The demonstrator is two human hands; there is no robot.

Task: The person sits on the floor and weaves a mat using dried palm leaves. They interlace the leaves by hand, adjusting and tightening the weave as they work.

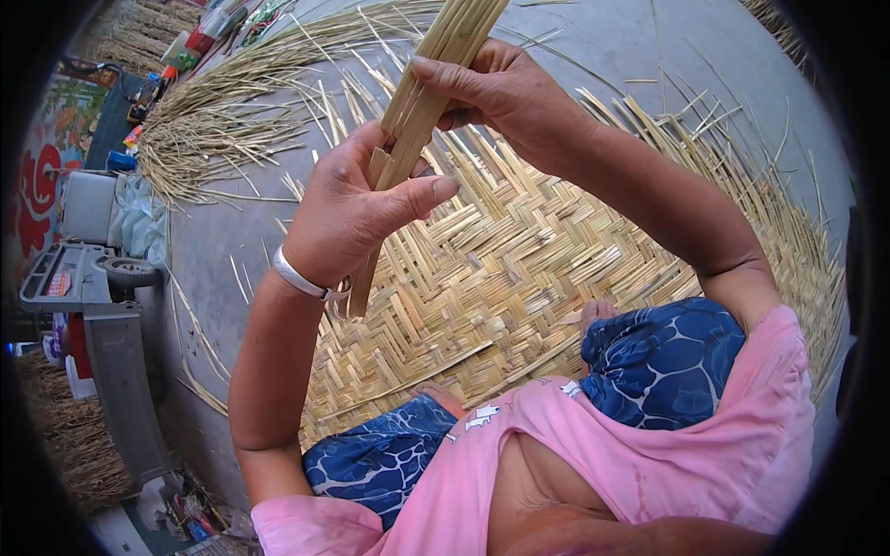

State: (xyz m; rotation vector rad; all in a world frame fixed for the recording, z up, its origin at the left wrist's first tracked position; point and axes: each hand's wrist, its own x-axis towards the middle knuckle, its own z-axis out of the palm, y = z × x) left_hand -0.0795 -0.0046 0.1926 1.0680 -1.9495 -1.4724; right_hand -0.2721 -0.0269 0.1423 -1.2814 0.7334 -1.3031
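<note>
Right hand [514, 97] up top, its fingers pinching a flat bundle of pale split-reed strips [414, 120], thumb across the front! Left hand [348, 199] lower, fingers curled round the same bundle, thumb lying across it, its tip past the edge. To do this well, I'd say: press evenly from both sides, keep the strips flush, and mind splintery edges. The bundle runs slantwise through both grips, upper end leaning right, tail poking out below the left hand, above the herringbone-woven mat [519, 250]. Further out, loose reed strips [227, 120] fan over the grey floor [218, 246], and a grey cart [120, 371] stands far left.
</note>
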